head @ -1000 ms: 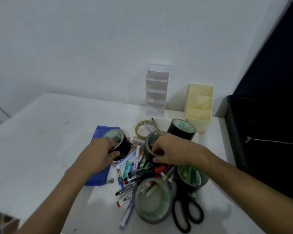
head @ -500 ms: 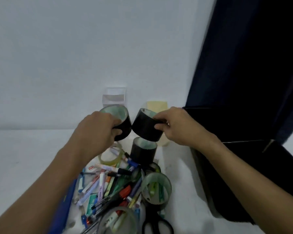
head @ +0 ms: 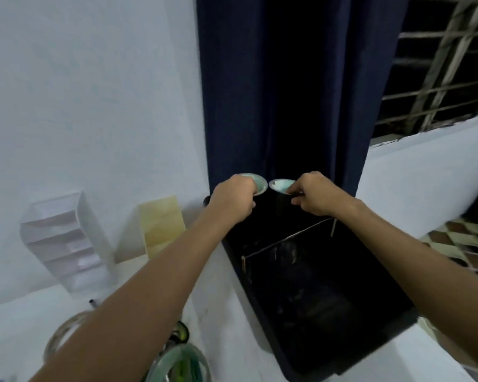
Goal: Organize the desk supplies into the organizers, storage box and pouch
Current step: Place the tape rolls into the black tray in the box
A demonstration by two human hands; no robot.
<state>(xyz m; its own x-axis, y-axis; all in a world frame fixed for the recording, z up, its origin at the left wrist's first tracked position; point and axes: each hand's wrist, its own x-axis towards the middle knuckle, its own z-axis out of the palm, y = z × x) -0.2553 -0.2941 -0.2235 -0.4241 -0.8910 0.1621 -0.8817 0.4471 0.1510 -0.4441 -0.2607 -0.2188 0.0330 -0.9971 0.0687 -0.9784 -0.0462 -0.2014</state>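
Left grip (head: 233,201) clutches black tape roll (head: 260,186); right grip (head: 316,197) clutches second roll (head: 280,186), both above storage box (head: 342,312).

Cool, dim indoor light is falling evenly across the white wall (head: 89,92), giving it a bluish cast. No lamp is showing, and outside the window grille (head: 439,64) it is reading as black. The dark curtain (head: 282,86) and the black storage box (head: 315,285) are swallowing detail, so the black tape rolls are merging into them and only their pale inner rims are catching light. Soft shadows are lying beside the white organizer (head: 66,244) and the yellow organizer (head: 163,224). The whole frame is looking slightly soft, with motion smear at the lower corners, and wide-angle distortion is bending straight lines near the edges.
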